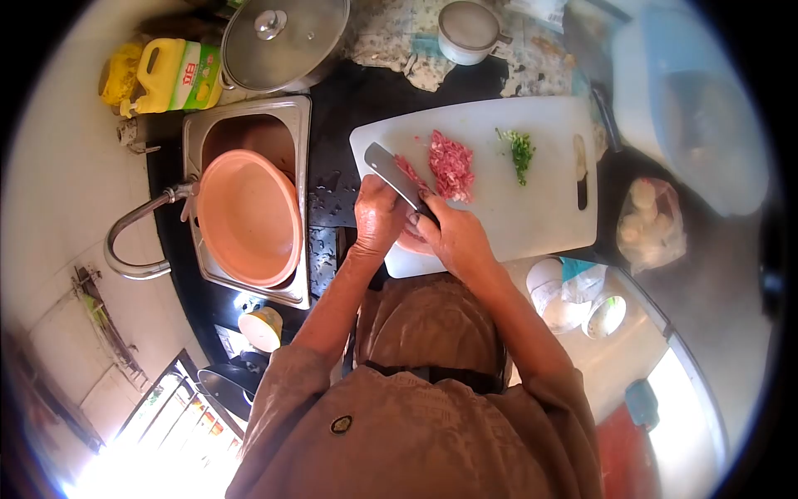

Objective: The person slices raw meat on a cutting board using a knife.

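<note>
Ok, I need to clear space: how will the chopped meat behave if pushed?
Being many small bits, the chopped meat will probably spread apart rather than move whole. It may slide somewhat on the smooth-looking cutting board.

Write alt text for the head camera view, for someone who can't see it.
A person's right hand holds a cleaver over a white cutting board, the left hand close beside it. Chopped red meat and chopped greens lie on the board; an orange basin sits over the sink.
</note>
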A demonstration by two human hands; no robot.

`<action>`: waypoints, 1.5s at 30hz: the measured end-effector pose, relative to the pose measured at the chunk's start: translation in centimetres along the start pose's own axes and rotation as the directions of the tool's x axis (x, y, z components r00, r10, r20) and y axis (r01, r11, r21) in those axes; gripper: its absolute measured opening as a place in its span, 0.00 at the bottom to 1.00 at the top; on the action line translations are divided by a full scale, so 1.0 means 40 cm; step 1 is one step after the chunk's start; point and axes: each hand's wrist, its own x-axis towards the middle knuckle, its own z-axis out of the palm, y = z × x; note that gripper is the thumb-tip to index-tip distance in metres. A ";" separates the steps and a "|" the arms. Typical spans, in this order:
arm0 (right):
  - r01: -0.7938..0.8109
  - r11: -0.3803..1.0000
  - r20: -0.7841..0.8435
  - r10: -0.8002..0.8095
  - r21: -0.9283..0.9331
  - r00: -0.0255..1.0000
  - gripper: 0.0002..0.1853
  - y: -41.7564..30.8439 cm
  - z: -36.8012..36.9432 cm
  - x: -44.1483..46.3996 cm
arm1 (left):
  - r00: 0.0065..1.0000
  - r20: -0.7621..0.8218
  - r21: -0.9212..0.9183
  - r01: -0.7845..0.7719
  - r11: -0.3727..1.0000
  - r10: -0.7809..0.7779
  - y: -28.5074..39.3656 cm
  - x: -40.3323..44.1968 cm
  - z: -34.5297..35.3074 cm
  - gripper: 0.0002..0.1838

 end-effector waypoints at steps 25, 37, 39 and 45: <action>-0.001 0.996 0.025 -0.001 0.092 1.000 0.16 -0.015 -0.050 -0.077 | 0.999 -0.035 0.046 -0.035 0.998 0.036 -0.004 0.007 -0.010 0.14; 0.011 0.999 0.040 -0.013 0.045 0.999 0.18 0.006 -0.058 -0.089 | 0.998 -0.052 0.033 -0.032 0.999 0.033 -0.002 -0.014 -0.009 0.19; -0.045 0.995 0.097 0.036 0.086 0.995 0.19 0.012 -0.041 -0.067 | 0.999 0.039 0.051 -0.003 0.999 0.001 0.002 -0.026 -0.015 0.20; 0.114 0.993 0.092 -0.115 0.012 0.989 0.19 -0.001 0.001 0.054 | 0.998 -0.029 0.017 -0.052 0.998 0.053 0.008 -0.005 -0.015 0.13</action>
